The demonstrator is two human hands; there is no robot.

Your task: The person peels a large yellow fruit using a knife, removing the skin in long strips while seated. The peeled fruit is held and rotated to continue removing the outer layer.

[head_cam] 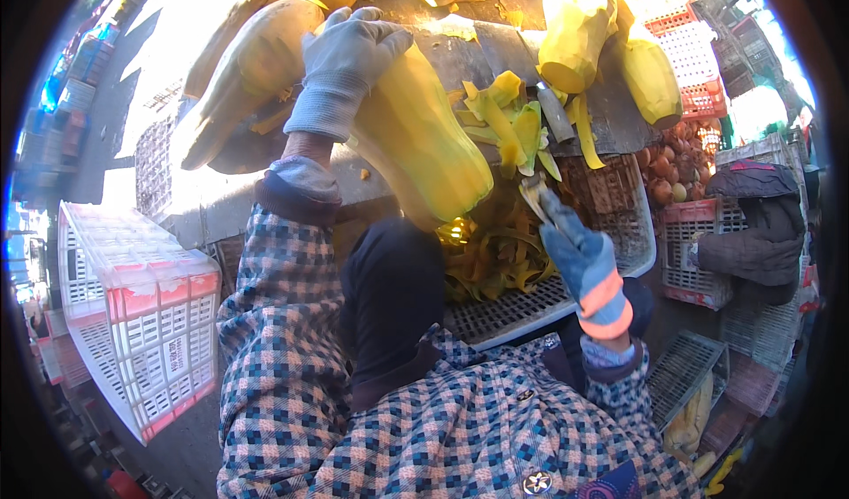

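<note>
My left hand [355, 51], in a pale grey knit glove, grips the upper end of a large yellow squash [424, 141]. The squash slants down over the edge of the table, its skin largely peeled away. In a blue glove with an orange-banded cuff, my right hand [587, 267] holds a peeler [532, 197], slightly blurred, to the right of the squash's lower end. Just above the peeler lies a heap of yellow-green peel strips [511, 121]. Below the squash, a plastic crate [647, 233] contains many more peelings [504, 260].
Unpeeled tan squashes [245, 74] lie at the table's left. Peeled ones [577, 41] rest at the far right. A white-and-red plastic crate [159, 326] stands on the left. Onions [676, 160] and a dark jacket [759, 240] over stacked crates are to the right.
</note>
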